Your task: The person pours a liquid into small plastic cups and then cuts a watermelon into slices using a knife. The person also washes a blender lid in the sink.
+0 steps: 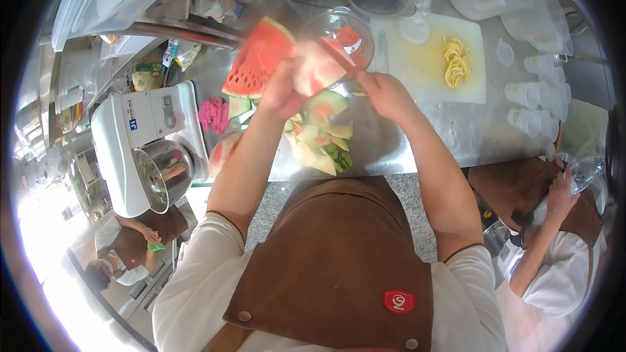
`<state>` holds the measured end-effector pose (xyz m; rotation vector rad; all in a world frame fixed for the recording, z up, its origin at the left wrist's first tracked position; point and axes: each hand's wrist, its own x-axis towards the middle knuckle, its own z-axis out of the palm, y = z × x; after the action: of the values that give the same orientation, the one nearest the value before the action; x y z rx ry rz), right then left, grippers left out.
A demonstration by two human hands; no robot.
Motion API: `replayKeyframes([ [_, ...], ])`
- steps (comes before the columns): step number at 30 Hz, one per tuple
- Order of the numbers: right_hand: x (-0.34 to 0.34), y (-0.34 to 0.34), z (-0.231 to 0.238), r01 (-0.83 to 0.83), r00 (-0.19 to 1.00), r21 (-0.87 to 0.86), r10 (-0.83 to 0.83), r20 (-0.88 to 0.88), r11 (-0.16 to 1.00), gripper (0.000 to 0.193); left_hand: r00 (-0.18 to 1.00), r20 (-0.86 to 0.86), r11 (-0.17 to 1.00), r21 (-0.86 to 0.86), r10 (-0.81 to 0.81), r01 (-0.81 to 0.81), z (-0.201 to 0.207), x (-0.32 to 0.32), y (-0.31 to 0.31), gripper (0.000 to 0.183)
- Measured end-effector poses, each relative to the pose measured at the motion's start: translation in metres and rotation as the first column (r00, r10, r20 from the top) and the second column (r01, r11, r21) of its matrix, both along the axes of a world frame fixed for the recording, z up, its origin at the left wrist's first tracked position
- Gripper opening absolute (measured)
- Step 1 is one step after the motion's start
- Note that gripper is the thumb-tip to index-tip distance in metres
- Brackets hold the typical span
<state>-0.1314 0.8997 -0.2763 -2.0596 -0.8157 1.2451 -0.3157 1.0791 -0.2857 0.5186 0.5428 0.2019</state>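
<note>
My left hand (282, 93) grips a chunk of watermelon (318, 68) whose green skin is pared off, showing pale rind with pink patches. My right hand (389, 99) is closed on a knife (340, 52); its blade lies along the right side of the chunk and is partly blurred. Under and beyond the chunk stands a clear bowl (372, 40) with red watermelon pieces inside. A large red watermelon wedge (264, 57) with dark seeds rests just left of the chunk. Below my hands, pared rinds (319, 138) are heaped near the counter's front edge.
A white cutting board (427, 81) with yellow citrus slices (458, 62) lies to the right, before stacked clear cups (527, 94). Left stand a white stand mixer (151, 116) and a pink cloth (214, 115). Co-workers (554, 234) are at both sides, one close at right.
</note>
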Motion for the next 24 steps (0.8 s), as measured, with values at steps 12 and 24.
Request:
replayKeyframes([
  [12,0.009,-0.019,-0.008,0.120,0.988,-0.048,-0.124,-0.092,0.992,0.060,0.999,-0.008,0.999,-0.017,0.045,-0.046,-0.004,-0.024,0.012,0.055],
  [24,-0.056,-0.016,0.008,0.191,0.981,0.198,-0.182,-0.061,0.961,0.055,0.978,0.182,0.992,-0.097,0.099,-0.082,0.013,-0.009,-0.014,0.068],
])
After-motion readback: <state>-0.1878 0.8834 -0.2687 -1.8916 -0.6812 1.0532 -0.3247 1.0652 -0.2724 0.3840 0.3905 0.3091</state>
